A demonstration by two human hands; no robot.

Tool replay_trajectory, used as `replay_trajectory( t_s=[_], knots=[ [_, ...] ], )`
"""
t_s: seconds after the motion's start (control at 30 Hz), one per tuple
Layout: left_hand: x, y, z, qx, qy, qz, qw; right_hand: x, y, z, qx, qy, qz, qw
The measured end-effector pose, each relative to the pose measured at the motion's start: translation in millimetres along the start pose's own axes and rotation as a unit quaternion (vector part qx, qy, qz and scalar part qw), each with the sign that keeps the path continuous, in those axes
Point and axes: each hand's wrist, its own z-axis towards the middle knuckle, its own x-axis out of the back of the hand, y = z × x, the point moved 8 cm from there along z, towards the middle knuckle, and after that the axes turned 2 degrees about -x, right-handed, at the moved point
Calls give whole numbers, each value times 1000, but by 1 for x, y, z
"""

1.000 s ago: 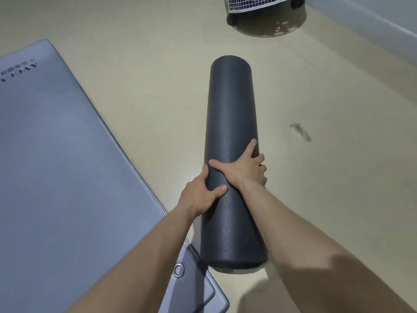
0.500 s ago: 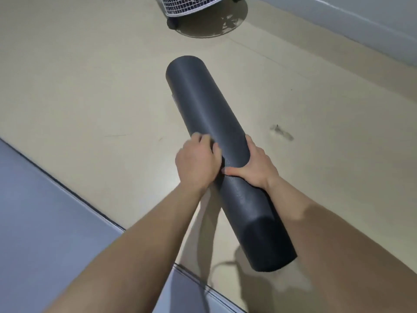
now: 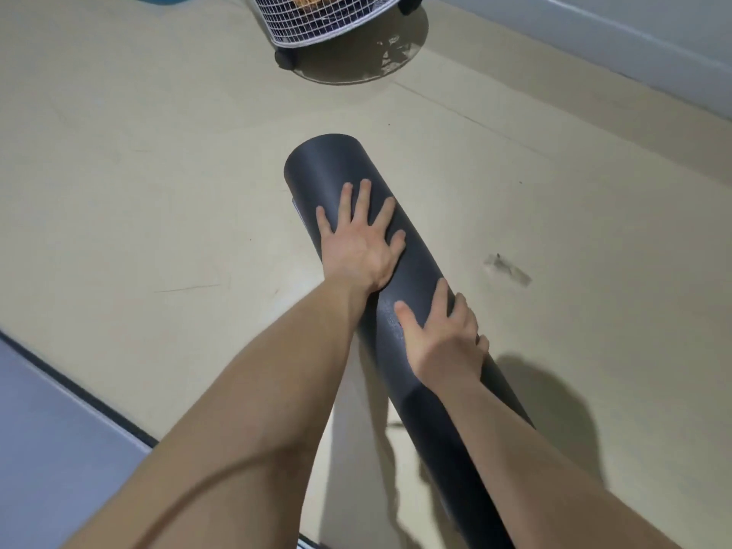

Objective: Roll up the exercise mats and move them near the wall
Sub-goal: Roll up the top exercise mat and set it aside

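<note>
Along the lower left edge, a grey mat [image 3: 47, 449] lies flat, not yet rolled. At centre, my left hand [image 3: 358, 243] presses straight, spread fingers on the dark rolled mat [image 3: 328, 164], which slants toward the lower right. My right hand [image 3: 443, 334] curls over its far side, thumb on top. It looks light, soft and springy; I'd hold it mid-length, over the loose edge. The wall [image 3: 633, 37] is at upper right.

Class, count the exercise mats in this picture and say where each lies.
2. A rolled black mat is under the left hand and right hand; a flat grey mat fills the bottom left corner. Others may be hidden.
</note>
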Motion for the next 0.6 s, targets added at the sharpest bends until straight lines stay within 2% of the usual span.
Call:
replay_trajectory(
  t_s=[0.07,0.2,0.27,0.37,0.6],
  knots=[
    [-4,-1,0,-13,-16,8,1000,-4,-8,-3,-9,49,-46,998],
    [6,-16,19,-99,-5,19,995,-17,-2,2,-35,38,-119,992],
    [11,-23,35,-134,14,28,991,-22,-1,6,-40,50,-118,991],
    [-4,-30,44,-125,32,42,991,-36,2,9,-57,54,-129,988],
    [-36,-41,49,-120,20,57,991,-48,-5,5,-70,33,-149,986]
  ],
)
